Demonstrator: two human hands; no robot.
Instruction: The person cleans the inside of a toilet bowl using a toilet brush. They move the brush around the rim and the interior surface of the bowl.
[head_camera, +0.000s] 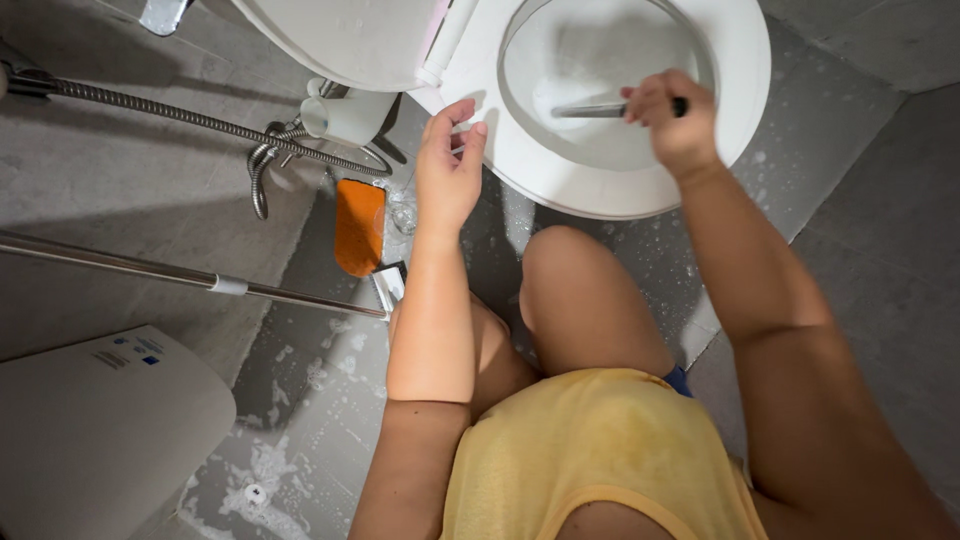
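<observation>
Right hand (672, 115): fist closed round the dark handle of a toilet brush (600, 110), whose shaft runs leftward from the hand into the white toilet bowl (610, 60). Left hand (447, 165): loose and holding nothing, fingers half-curled at the toilet seat (560, 180) rim. Best practice, by judgement: firm grip, short strokes, keeping clear of the wet, soapy floor (300, 400) and orange sponge (359, 226) below the left hand.
</observation>
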